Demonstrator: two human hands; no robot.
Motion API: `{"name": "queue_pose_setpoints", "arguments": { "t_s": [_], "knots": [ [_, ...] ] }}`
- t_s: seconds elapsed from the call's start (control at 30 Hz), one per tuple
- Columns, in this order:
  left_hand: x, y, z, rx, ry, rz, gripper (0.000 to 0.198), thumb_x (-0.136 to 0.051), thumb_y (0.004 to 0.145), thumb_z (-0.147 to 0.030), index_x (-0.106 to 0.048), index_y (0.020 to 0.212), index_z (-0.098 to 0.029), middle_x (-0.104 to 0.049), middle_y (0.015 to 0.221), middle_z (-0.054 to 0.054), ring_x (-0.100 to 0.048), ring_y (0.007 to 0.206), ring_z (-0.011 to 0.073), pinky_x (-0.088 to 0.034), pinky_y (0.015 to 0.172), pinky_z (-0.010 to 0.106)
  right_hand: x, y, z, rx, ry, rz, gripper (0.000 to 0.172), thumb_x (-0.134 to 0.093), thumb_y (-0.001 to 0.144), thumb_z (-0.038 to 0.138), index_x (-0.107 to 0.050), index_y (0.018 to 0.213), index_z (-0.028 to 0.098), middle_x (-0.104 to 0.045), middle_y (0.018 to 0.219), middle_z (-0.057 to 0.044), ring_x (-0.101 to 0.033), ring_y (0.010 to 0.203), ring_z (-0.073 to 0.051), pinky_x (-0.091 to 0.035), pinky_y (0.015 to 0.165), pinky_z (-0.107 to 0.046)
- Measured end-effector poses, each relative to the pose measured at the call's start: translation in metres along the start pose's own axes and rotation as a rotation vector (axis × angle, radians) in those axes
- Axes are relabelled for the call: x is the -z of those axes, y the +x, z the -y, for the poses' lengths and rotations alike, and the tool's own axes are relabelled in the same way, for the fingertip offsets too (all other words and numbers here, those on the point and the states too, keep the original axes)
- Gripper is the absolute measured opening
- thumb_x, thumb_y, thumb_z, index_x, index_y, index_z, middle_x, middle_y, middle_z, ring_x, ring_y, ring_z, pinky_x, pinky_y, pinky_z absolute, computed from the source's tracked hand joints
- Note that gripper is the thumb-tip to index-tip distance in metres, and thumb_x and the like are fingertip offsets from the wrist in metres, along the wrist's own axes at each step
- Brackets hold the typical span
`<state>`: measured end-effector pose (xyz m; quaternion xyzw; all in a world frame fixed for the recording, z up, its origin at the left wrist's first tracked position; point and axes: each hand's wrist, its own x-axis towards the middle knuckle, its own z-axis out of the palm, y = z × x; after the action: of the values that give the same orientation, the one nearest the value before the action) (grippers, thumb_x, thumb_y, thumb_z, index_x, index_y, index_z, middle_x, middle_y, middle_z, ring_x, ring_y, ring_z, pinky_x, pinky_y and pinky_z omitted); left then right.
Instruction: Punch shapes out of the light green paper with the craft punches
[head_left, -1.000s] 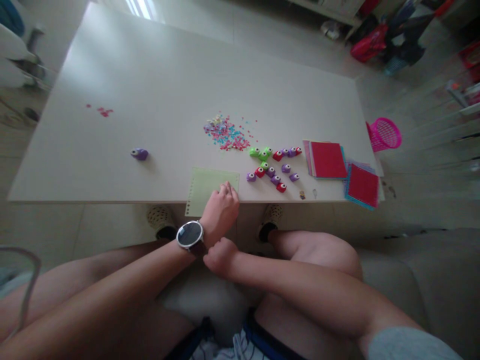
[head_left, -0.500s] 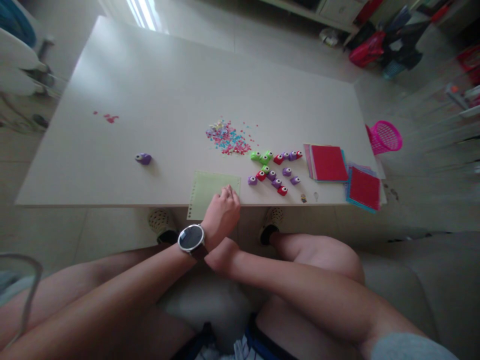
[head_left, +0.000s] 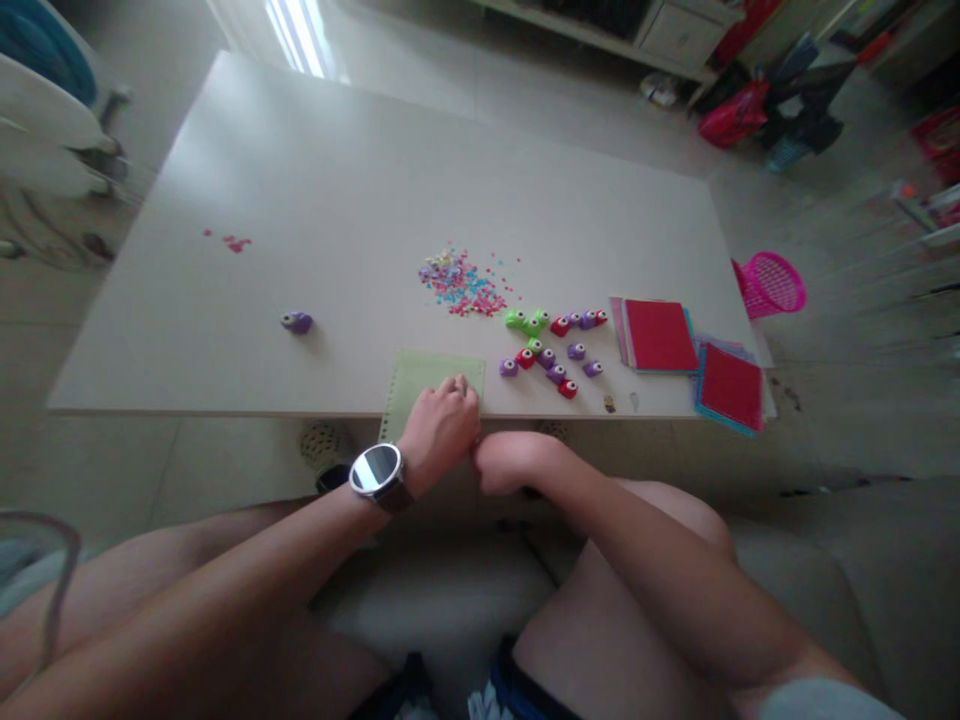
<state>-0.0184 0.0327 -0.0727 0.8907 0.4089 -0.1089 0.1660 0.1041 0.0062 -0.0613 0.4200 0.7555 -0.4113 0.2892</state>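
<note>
A light green sheet of paper (head_left: pixel 409 380) lies at the table's front edge, with small punched holes down its left side. My left hand (head_left: pixel 442 415), below a wrist watch, is closed over the right part of this sheet with bent fingers. Close by, just below the table edge, my right hand (head_left: pixel 514 460) is bent inward beside the left one. Its fingers are curled out of sight, so what it holds is hidden. Several small craft punches (head_left: pixel 536 350) in green, red and purple stand right of the sheet. One purple punch (head_left: pixel 297 322) sits apart on the left.
Coloured paper bits (head_left: pixel 465 283) are heaped mid-table, with a few red pieces (head_left: pixel 237 244) at far left. Two stacks of coloured paper, one red-topped (head_left: pixel 660 335) and another (head_left: pixel 730 388), lie at the right end. A pink basket (head_left: pixel 772 284) is beyond the table.
My right hand has moved up and to the right, from beside the left wrist to the table edge by the left hand. The left hand stays on the sheet; the view has shifted slightly.
</note>
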Motion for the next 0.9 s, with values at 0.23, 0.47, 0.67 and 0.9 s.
{"name": "queue_pose_setpoints", "arguments": {
  "t_s": [0.23,0.47,0.67,0.9],
  "knots": [
    [0.002,0.001,0.000,0.003,-0.018,-0.002,0.027,-0.051,0.103,-0.012,-0.070,0.120,-0.006,-0.070,0.132,0.023,-0.067,0.119,0.0336,-0.058,0.089,0.043,0.037,-0.032,-0.038,-0.267,0.002,-0.336,0.028,-0.053,0.101,0.016,-0.080,0.104,0.011,-0.079,0.107,-0.017,-0.074,0.095,-0.026,-0.048,0.076,-0.031],
    [0.002,0.002,0.003,-0.002,-0.026,-0.012,0.026,-0.052,0.102,-0.014,-0.072,0.117,-0.009,-0.072,0.126,0.021,-0.068,0.115,0.0307,-0.057,0.088,0.039,0.028,-0.016,-0.044,-0.299,-0.009,-0.559,0.029,-0.053,0.103,0.017,-0.070,0.124,0.007,-0.071,0.130,-0.019,-0.068,0.122,-0.030,-0.051,0.103,-0.036],
    [0.007,0.005,0.011,0.005,-0.046,0.015,0.027,-0.049,0.101,-0.011,-0.076,0.104,-0.013,-0.076,0.110,0.017,-0.069,0.105,0.0298,-0.057,0.083,0.040,0.028,-0.014,-0.048,-0.280,0.006,-0.607,0.029,-0.054,0.103,0.019,-0.069,0.125,0.008,-0.068,0.135,-0.018,-0.063,0.128,-0.029,-0.047,0.112,-0.036],
    [0.001,0.011,0.028,0.038,-0.102,-0.041,0.033,-0.047,0.100,-0.010,-0.079,0.109,-0.016,-0.078,0.102,0.014,-0.074,0.098,0.0272,-0.055,0.082,0.037,0.042,-0.031,-0.081,-0.506,0.051,-0.741,0.025,-0.050,0.103,0.013,-0.069,0.120,0.010,-0.068,0.129,-0.017,-0.065,0.121,-0.028,-0.049,0.103,-0.035]
  ]
}}
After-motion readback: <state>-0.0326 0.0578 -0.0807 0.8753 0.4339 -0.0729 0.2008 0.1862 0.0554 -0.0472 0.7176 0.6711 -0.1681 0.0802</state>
